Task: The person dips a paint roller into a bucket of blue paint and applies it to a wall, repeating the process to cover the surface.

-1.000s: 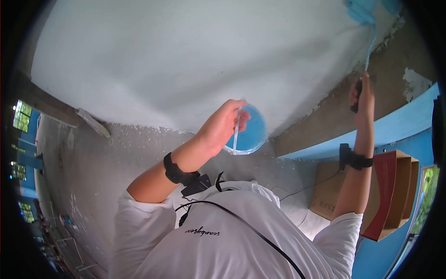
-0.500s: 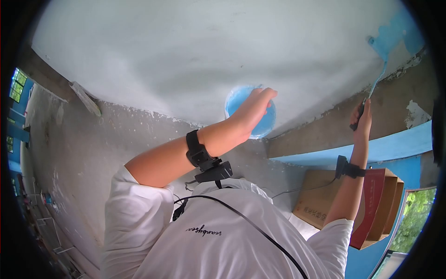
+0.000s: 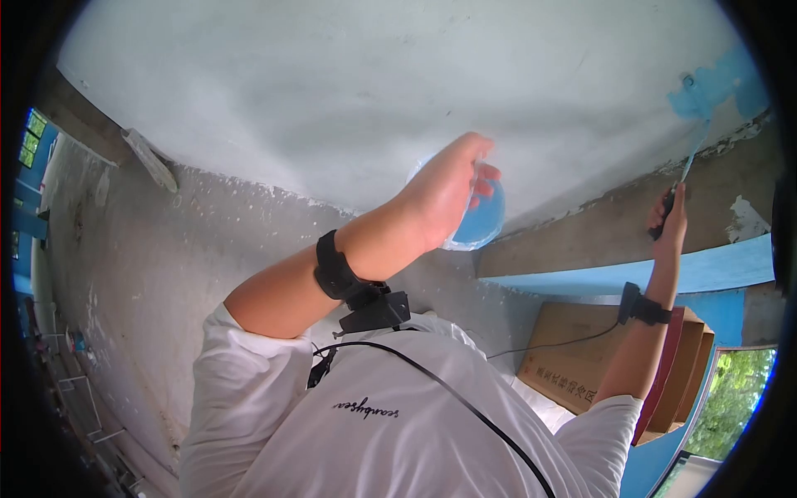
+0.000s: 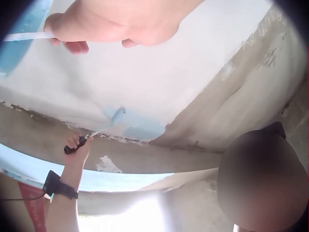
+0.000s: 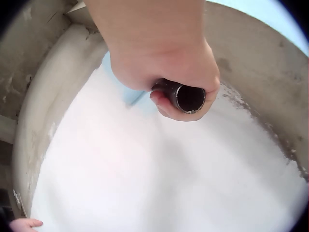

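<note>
My left hand (image 3: 448, 187) grips the white strip handle (image 4: 29, 36) of a paint bucket, held in front of my body. Blue paint shows inside the bucket's pale rim (image 3: 471, 246), partly hidden behind the hand. Out to the right, my right hand (image 3: 674, 220) holds a paint roller by its black handle (image 5: 190, 99). The roller's thin, paint-coated rod (image 3: 694, 151) reaches up to the roller head (image 3: 690, 80), which lies against the white wall (image 3: 332, 91) at a wet blue patch (image 3: 730, 81).
A brown bare strip (image 3: 598, 224) and a light blue band (image 3: 639, 270) edge the white surface. An opened cardboard box (image 3: 556, 340) stands by my right arm, with a cable (image 3: 548, 340) crossing it. The speckled grey floor (image 3: 191, 241) stretches left. Another person's head (image 4: 263, 181), blurred, is close in the left wrist view.
The roller has come down the wall, closer to its lower edge, and my right hand has lowered with it. My left hand and the bucket have shifted right in view; the wrist has turned.
</note>
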A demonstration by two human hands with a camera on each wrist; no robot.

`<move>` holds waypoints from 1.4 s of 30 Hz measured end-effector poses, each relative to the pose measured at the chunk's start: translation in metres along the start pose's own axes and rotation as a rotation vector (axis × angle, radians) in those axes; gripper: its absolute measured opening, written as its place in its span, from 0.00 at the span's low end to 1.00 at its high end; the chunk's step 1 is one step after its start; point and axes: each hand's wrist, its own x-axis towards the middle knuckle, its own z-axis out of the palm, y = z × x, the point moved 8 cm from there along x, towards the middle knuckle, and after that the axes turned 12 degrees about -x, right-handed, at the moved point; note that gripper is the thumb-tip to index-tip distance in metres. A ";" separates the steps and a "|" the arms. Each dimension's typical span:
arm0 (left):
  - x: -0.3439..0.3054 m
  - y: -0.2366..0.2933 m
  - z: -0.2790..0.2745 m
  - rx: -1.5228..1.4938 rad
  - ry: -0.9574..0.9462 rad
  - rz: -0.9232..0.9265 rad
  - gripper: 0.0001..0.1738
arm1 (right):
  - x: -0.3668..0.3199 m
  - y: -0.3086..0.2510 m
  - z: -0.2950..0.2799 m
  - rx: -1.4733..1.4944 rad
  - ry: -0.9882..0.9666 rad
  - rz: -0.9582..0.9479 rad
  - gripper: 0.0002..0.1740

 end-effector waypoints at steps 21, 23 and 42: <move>0.007 0.020 -0.020 -0.061 0.339 0.149 0.20 | -0.003 0.057 0.033 0.005 -0.060 -0.013 0.24; 0.007 0.021 -0.023 -0.077 0.350 0.157 0.20 | -0.005 0.065 0.036 -0.018 -0.050 -0.034 0.25; 0.013 -0.001 -0.058 -0.167 0.189 -0.003 0.22 | 0.020 0.085 -0.007 -0.172 0.119 -0.116 0.26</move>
